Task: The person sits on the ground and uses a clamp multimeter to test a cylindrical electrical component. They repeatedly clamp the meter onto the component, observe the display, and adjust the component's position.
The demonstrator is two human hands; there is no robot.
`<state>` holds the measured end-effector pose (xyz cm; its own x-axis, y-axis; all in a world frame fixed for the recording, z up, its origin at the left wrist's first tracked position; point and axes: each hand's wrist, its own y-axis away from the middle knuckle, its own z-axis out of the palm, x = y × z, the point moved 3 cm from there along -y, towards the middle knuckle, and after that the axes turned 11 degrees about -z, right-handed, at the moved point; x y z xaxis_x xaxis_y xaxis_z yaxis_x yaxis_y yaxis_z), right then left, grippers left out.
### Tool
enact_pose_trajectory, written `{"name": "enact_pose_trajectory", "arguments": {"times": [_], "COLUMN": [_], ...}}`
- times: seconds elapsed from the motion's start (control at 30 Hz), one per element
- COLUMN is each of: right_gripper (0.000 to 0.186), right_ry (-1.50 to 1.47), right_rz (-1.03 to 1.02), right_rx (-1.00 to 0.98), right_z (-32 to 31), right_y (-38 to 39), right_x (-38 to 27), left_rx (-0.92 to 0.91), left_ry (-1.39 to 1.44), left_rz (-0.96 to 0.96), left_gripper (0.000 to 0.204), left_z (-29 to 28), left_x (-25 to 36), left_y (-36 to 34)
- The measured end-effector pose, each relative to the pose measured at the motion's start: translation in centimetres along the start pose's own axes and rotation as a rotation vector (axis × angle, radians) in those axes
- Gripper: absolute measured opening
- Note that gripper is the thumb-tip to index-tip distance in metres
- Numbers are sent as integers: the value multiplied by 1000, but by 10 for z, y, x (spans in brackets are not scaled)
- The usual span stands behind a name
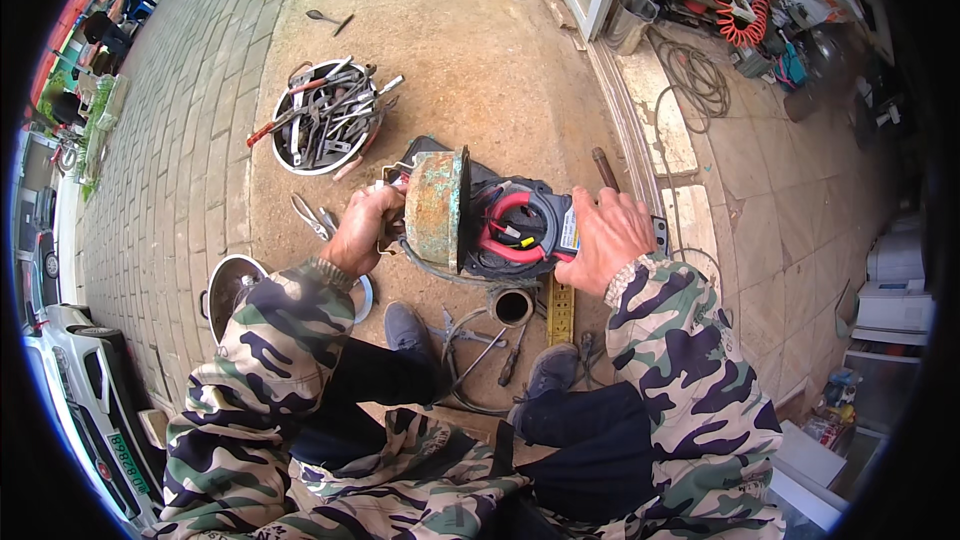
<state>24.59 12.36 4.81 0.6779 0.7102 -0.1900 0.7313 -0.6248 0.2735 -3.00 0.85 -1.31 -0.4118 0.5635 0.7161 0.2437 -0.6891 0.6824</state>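
Note:
My left hand (366, 228) grips the left side of a rusty housing (432, 205) with flaking green paint, by some red and metal bits whose detail is partly hidden. The housing rests against a dark bundle (490, 265) with wires. My right hand (612, 235) has its fingers curled round the body of a red-and-grey clamp meter (522, 230), whose jaw ring lies just right of the housing, with a small yellow piece showing inside it. Below are a dark metal tube (512, 307) and a yellow ruler (560, 315).
A tub of hand tools (290, 145) sits ahead-left, a pot (215, 300) left of me, pliers (310, 215) between. A door frame (590, 10), coiled hoses (695, 80) and clutter are at right. A parked car (70, 405) and distant people (100, 30) are at left.

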Motion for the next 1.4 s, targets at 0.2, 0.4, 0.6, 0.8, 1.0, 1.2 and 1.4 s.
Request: {"name": "enact_pose_trajectory", "arguments": {"times": [0.2, 0.4, 0.6, 0.8, 1.0, 1.2, 1.4], "right_gripper": [87, 95, 86, 91, 85, 83, 81], "right_ry": [-40, -34, -70, -16, 3, 1, -68], "right_rz": [51, -4, 1, -47, -125, -203, -184], "right_rx": [-85, -45, -31, 63, 97, 74, -30], "right_z": [-1, -2, 1, -1, -9, -12, 1], "right_y": [5, 3, 2, -2, -16, -41, -44], "right_x": [-8, 2, 1, 5, 13, 27, 32], "left_rx": [-16, -9, -43, -17, -43, -47, -73], "left_ry": [-18, -38, -75, -92, -93, -96, -104], "left_rz": [-10, 15, 37, 54, 43, 52, 50], "left_gripper": [24, 31, 38, 41, 41, 41, 40], "left_z": [-2, 0, -1, 1, -2, -4, 1], "left_x": [6, 2, 2, 6, 3, 5, 5], "left_y": [4, -3, -4, 2, -4, -6, -7]}}
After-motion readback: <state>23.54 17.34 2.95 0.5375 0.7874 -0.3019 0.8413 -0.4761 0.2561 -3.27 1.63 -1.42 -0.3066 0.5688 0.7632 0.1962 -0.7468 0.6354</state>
